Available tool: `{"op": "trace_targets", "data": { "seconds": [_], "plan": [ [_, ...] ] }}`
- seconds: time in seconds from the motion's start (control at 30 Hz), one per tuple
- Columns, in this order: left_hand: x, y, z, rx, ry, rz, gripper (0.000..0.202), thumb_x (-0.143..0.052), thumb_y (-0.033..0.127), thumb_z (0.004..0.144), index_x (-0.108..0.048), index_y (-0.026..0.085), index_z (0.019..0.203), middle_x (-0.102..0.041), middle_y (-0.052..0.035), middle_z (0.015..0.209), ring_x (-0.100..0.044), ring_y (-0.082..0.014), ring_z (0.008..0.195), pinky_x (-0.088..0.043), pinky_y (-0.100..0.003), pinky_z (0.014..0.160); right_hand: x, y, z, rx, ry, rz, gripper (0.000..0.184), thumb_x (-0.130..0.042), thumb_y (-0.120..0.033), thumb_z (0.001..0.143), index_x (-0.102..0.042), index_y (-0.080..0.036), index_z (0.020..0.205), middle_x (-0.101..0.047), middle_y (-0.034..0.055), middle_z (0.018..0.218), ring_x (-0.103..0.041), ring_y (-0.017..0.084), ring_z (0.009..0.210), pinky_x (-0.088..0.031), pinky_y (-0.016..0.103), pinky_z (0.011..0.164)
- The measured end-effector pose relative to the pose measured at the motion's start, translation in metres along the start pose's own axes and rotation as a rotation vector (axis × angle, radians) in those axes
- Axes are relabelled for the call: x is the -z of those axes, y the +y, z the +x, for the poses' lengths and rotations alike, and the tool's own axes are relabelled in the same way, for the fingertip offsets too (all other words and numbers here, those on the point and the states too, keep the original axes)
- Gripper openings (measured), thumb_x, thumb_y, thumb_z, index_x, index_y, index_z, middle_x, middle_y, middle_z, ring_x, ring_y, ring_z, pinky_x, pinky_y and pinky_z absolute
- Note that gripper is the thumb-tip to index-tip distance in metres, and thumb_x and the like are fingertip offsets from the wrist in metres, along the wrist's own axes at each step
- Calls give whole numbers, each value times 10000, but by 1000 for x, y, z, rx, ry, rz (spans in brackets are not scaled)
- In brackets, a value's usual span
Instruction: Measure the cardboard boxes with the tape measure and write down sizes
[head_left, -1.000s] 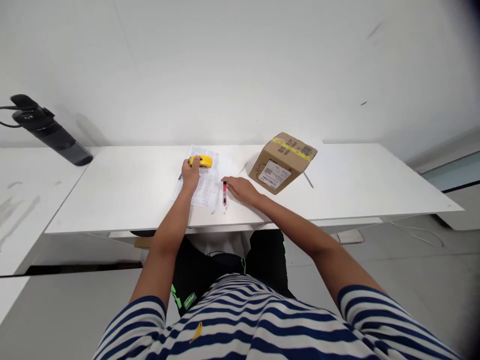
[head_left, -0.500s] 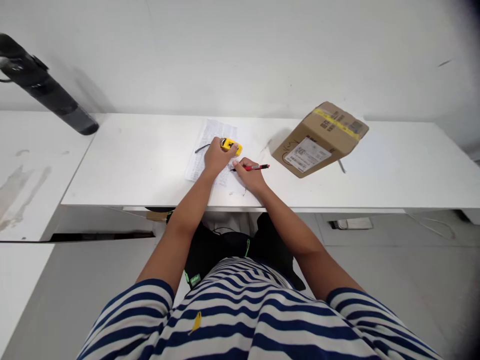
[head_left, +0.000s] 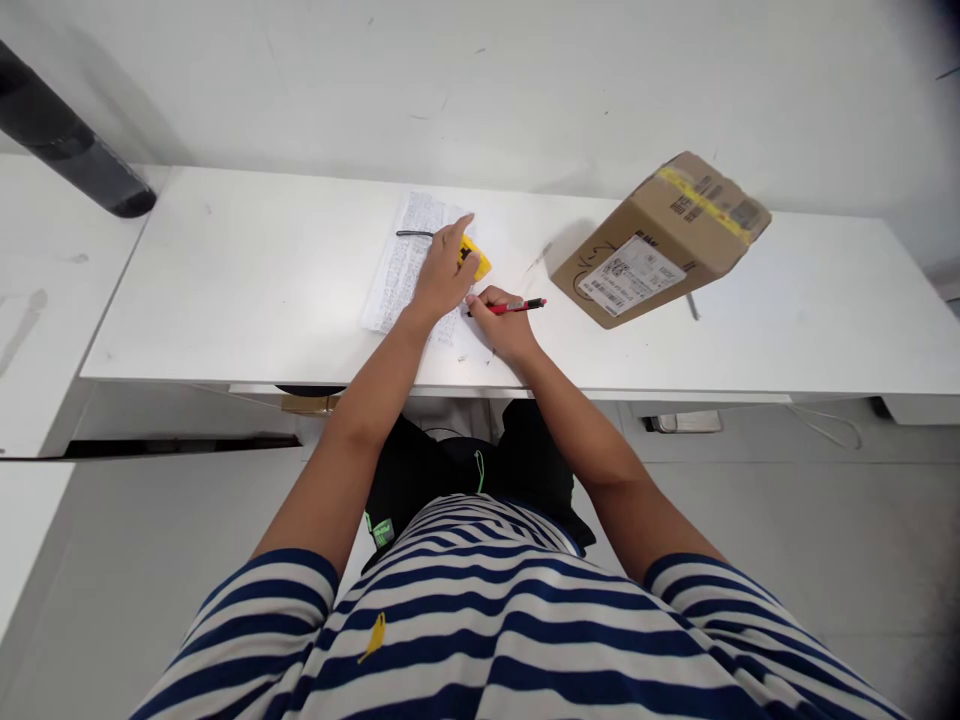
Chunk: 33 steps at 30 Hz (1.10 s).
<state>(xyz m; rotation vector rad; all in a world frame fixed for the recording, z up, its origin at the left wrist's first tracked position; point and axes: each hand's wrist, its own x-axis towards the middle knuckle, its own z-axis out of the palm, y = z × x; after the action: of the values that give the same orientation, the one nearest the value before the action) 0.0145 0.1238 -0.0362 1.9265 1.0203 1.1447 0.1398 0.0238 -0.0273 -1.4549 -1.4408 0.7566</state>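
Note:
My left hand [head_left: 442, 272] grips a yellow tape measure [head_left: 480, 262], thumb on its near side and fingers reaching over it, index finger stretched out. The tape measure is on a sheet of paper [head_left: 394, 280] covered in small dark writing, and the hand hides part of both. A dark strap [head_left: 414, 233] sticks out to the left of the hand across the sheet. Close beside it, my right hand [head_left: 506, 328] is closed around a red and black pen [head_left: 517, 306]. The pen's tip points left, down at the paper's right side.
A taped cardboard box [head_left: 637, 260] with a white label stands to the right on the white table [head_left: 247, 290]. Behind it lies a thin grey object [head_left: 692, 307], partly hidden. A tall dark cylinder [head_left: 82, 145] stands at the far left. The wall rises behind the table.
My left hand's fingers have shifted further over the tape measure, with the index finger now extended. My right hand keeps its grip on the pen. The whole view has tilted slightly.

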Motion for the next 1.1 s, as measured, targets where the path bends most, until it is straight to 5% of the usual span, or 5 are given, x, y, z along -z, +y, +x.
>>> {"op": "trace_targets", "data": {
  "seconds": [0.1,0.3,0.57,0.77,1.1],
  "plan": [
    [-2,-5,2,-1,-47,24,546,-533,624,946,-512,379,1434,-508,-92,1431,-594,-308,1226,-469,-472,1047,1,-3,-2,-6,-26,14,454,-653,-557,864,-466,-228,613,-506,-23,606,-445,138,632,-376,297,625],
    [-4,-5,1,-38,-20,11,591,-572,684,897,-524,378,1400,-534,-92,1345,-544,-311,1305,-431,-490,1104,2,-6,-4,-5,-25,21,453,-649,-575,858,-492,-226,617,-517,-18,616,-452,140,639,-385,301,635],
    [-1,-3,1,27,80,-124,993,-812,587,752,-270,401,1563,-491,-98,1478,-526,-326,1316,-408,-523,1113,-1,-5,-4,-5,13,22,473,-631,-602,858,-456,-237,614,-513,-20,606,-475,151,634,-389,309,634],
    [-4,-5,6,23,3,-78,744,-843,523,726,-531,313,1368,-559,-96,1393,-512,-322,1338,-419,-507,1116,-1,-4,-3,5,26,21,445,-610,-593,869,-478,-238,634,-537,-16,633,-491,161,649,-391,324,655],
    [3,24,-1,54,31,89,583,-786,531,785,-572,271,1260,-651,-90,1236,-608,-305,1180,-465,-467,1021,-1,-1,-4,35,61,2,497,-563,-642,894,-436,-246,622,-507,-24,607,-474,160,636,-372,321,644]
  ]
}}
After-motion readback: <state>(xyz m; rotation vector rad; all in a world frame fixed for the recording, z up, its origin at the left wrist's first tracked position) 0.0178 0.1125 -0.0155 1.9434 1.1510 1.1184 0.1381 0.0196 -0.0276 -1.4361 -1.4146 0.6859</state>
